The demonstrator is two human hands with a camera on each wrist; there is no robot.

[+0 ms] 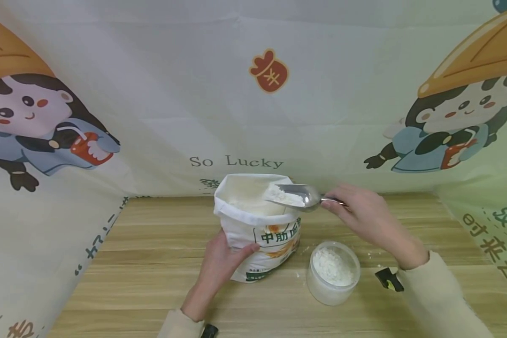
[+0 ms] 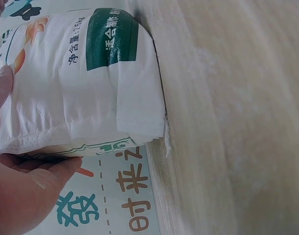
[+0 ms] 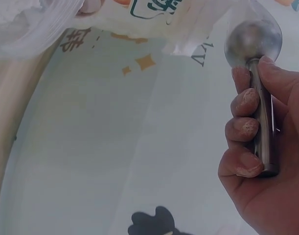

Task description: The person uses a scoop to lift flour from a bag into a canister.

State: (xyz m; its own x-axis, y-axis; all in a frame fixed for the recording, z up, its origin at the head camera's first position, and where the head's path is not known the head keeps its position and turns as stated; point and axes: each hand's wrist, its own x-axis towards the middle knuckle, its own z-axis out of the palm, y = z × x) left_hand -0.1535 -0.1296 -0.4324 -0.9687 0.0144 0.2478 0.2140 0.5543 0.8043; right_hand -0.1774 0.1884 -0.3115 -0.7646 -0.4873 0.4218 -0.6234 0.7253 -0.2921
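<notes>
A white flour bag (image 1: 253, 234) with green and orange print stands upright, its top rolled open. My left hand (image 1: 226, 258) grips the bag's lower left side, thumb across the front and fingers behind, as the left wrist view shows too. In my right hand (image 1: 359, 211) is the handle of a metal scoop (image 1: 307, 195), with fingers curled round it in the right wrist view. White flour (image 1: 285, 196) lies in the scoop, whose front end is over the bag's right rim. A clear round tub (image 1: 331, 293) holding flour (image 1: 333, 266) stands right of the bag, below the scoop.
The wood-grain table (image 1: 152, 263) carries small flour specks around the tub. A printed cloth backdrop (image 1: 173, 94) rises close behind the bag and along both sides. Black straps show at both sleeves (image 1: 439, 291).
</notes>
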